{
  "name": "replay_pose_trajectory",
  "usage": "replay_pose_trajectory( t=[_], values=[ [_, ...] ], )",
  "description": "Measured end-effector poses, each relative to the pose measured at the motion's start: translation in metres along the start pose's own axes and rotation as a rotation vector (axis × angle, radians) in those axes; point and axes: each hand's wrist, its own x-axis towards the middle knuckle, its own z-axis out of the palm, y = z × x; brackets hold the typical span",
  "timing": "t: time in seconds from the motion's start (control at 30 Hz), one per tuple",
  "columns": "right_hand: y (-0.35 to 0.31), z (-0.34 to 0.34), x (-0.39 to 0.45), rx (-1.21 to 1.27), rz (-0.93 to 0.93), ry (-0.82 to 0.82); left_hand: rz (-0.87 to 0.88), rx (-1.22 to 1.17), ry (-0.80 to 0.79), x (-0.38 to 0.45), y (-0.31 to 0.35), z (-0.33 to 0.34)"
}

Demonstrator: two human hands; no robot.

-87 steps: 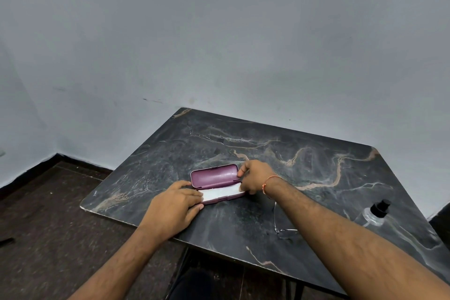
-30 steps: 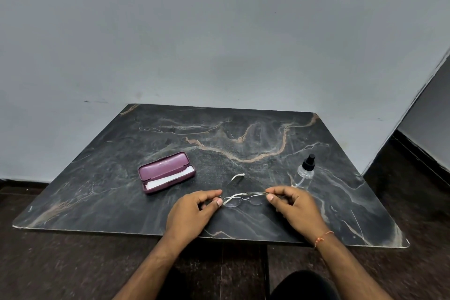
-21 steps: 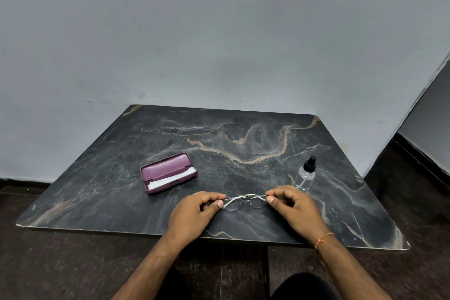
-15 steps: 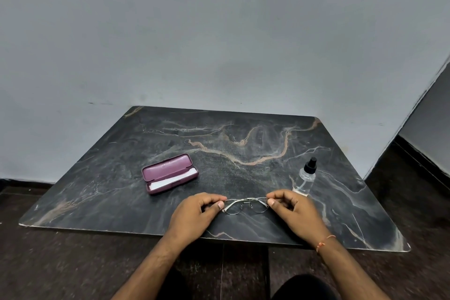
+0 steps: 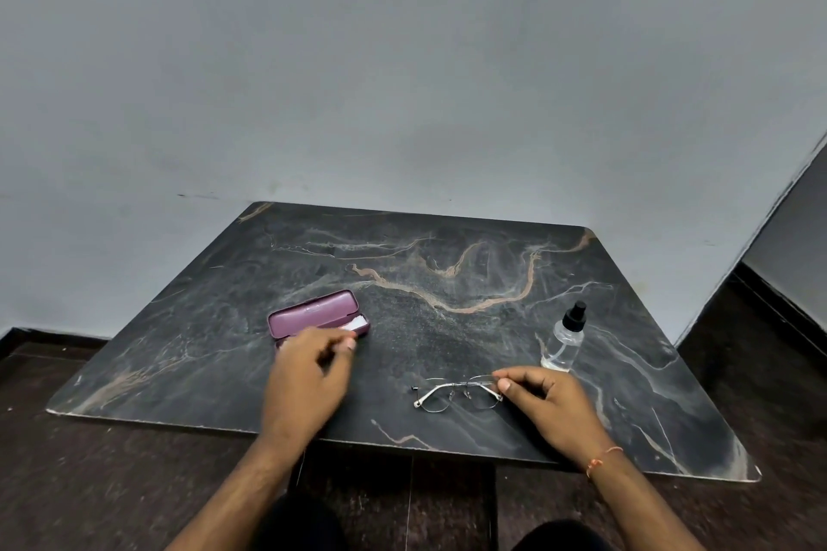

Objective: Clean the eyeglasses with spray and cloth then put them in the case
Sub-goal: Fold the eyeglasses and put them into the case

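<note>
Since half a second ago the left hand point(image 5: 309, 376) has let go of the eyeglasses point(image 5: 456, 394) and reached to the open purple case point(image 5: 313, 315), its blurred fingers loosely curled over the near edge; whether they grip anything cannot be told. A white cloth point(image 5: 357, 321) lies in the case. Right hand point(image 5: 543, 400) pinches the glasses' right end between thumb and forefinger, frame resting on the dark marble table point(image 5: 447, 282). Spray bottle point(image 5: 564, 340) stands just beyond that hand.
</note>
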Motion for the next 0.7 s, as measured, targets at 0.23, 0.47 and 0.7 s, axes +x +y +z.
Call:
replay_pose_trajectory(
  t=[0.23,0.47,0.7],
  values=[
    [0.006,-0.002,0.001,0.046,0.021,0.011,-0.484,0.286,-0.108,0.06,-0.067,-0.053],
    [0.005,-0.001,-0.003,0.075,-0.014,0.053,-0.46,0.292,-0.194,0.074,-0.075,-0.048],
    [0.0,0.001,-0.006,0.119,-0.019,0.113,-0.351,0.139,-0.145,0.06,-0.036,-0.011]
  ],
)
